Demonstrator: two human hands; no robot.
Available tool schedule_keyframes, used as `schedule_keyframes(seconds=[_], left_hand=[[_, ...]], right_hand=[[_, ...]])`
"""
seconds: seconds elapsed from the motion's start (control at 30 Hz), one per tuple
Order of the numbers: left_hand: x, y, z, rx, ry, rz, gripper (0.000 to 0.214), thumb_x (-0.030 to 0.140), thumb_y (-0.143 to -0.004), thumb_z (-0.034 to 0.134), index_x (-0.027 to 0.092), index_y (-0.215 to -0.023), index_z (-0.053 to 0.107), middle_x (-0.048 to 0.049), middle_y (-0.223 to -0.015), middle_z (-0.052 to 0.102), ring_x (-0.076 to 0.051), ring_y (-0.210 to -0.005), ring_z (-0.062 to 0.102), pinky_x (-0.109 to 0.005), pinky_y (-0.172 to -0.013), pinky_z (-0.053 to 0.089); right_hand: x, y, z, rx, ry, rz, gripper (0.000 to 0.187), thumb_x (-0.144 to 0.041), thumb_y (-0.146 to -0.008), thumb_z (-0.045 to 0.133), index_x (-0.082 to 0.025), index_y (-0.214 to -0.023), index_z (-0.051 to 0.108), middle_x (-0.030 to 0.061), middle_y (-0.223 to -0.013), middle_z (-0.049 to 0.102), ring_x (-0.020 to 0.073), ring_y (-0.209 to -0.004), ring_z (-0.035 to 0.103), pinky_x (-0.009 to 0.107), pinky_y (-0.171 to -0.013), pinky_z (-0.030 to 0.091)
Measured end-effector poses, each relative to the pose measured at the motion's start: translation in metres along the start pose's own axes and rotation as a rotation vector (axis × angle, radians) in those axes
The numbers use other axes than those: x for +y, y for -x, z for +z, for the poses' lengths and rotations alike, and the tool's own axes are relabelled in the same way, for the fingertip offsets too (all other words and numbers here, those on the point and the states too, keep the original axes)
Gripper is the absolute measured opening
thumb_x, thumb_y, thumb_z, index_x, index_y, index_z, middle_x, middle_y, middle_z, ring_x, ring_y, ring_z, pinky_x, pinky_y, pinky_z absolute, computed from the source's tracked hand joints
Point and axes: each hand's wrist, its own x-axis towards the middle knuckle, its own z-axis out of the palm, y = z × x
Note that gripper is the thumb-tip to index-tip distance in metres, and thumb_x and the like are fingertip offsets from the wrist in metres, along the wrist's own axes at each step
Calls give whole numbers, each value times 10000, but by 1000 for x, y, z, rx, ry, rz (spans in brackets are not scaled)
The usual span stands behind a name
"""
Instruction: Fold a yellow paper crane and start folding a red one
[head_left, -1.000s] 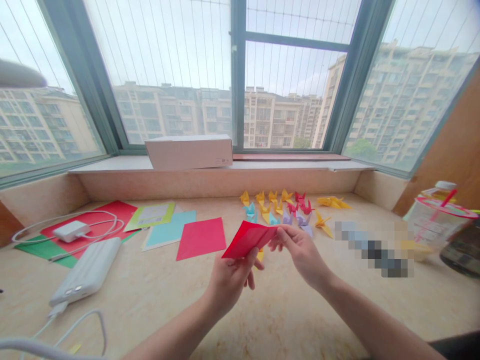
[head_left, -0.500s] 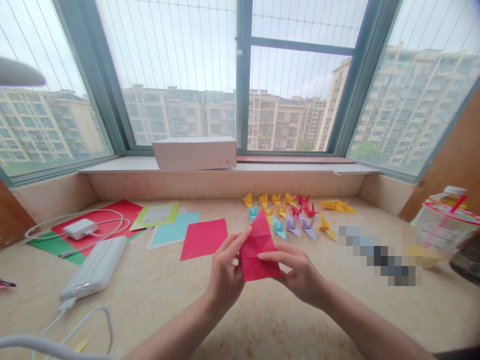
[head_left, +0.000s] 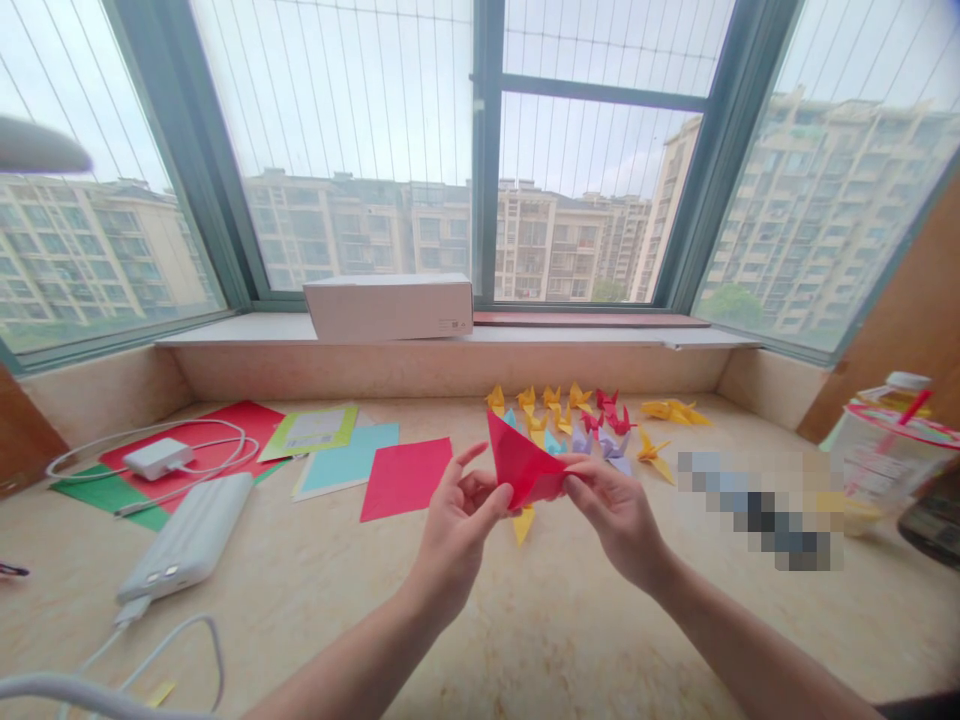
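A partly folded sheet of red origami paper (head_left: 521, 462) is held up between both hands, its pointed corner upward. My left hand (head_left: 466, 515) pinches its lower left edge between thumb and fingers. At the right corner, my right hand (head_left: 611, 508) grips it with thumb and forefinger. Just behind the sheet stand several folded paper cranes (head_left: 577, 397) in yellow, red, blue and lilac, some partly hidden by it. A yellow folded point (head_left: 524, 522) shows below the red paper. To the left of my left hand lies a flat red paper square (head_left: 409, 478).
At left are blue paper (head_left: 351, 462), more coloured sheets, a white charger (head_left: 159, 458) with its cable and a white power bank (head_left: 187, 535). A plastic cup with a straw (head_left: 889, 455) stands at right, near a pixelated patch. A white box (head_left: 388, 308) sits on the sill.
The red paper has been tilted and opened into a folded, winged shape, lower than before. My right hand has moved to its right corner, and my left thumb now presses its lower edge.
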Motion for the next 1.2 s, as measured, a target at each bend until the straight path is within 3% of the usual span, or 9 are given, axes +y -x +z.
schedule_keyframes(seconds=[0.17,0.3,0.43,0.5,0.63,0.7,0.8,1.0,1.2], left_hand=[[2,5,4,-169,-49,-136,360,309,-714,808,133,-1003,684,-105,-958,723,-209,-875,673,-288,-720,550],[2,9,7,-208,-104,-200,355,341,-748,780,113,-1010,709,-111,-904,743,-195,-782,691,-311,-749,545],[0,10,9,-140,-71,-211,381,355,-766,769,123,-1058,695,-121,-970,749,-199,-839,699,-294,-775,542],[-1,10,9,-132,-67,-200,380,363,-768,770,127,-1057,696,-121,-982,749,-200,-863,696,-283,-775,541],[-4,10,9,-158,-90,-201,386,382,-767,770,132,-1054,700,-115,-957,753,-199,-851,701,-263,-735,540],[-5,11,10,-199,-106,-223,376,399,-757,774,118,-998,712,-113,-898,752,-199,-813,709,-254,-703,539],[-7,14,12,-277,-115,-305,370,411,-726,795,95,-899,708,-101,-814,733,-204,-745,721,-251,-656,540],[-9,20,17,-324,-116,-303,394,384,-766,766,110,-1021,642,-113,-884,729,-214,-711,735,-264,-611,559],[-14,19,18,-290,-150,-245,474,355,-739,792,125,-1103,595,-128,-939,726,-199,-671,724,-258,-575,554]], right_hand=[[1,-2,1,86,-10,138,240,-430,-896,608,-197,-917,663,43,-789,716,183,-731,653,279,-653,523],[-1,-2,2,78,-73,158,227,-424,-907,594,-221,-1007,580,35,-813,725,173,-708,667,274,-649,523],[-6,2,10,-17,-291,162,644,-377,-867,668,-318,-1394,302,50,-1012,721,191,-857,696,320,-749,548],[-7,5,15,-112,-383,190,782,-365,-839,706,-337,-1452,222,56,-1044,714,203,-885,695,348,-773,552],[-4,8,24,-149,-383,192,376,-388,-833,709,-246,-1166,611,45,-942,721,191,-838,678,320,-764,543],[-1,9,26,-27,-322,184,225,-407,-835,701,-196,-914,693,32,-822,709,163,-732,647,270,-670,526],[3,9,25,192,-245,201,262,-420,-831,702,-172,-751,675,4,-659,661,119,-581,560,222,-540,466],[5,9,30,351,-124,167,283,-460,-875,631,-179,-844,636,7,-697,660,129,-589,572,222,-525,474],[5,10,33,338,-40,115,236,-440,-918,574,-209,-964,565,-8,-754,650,126,-595,590,225,-544,490]])
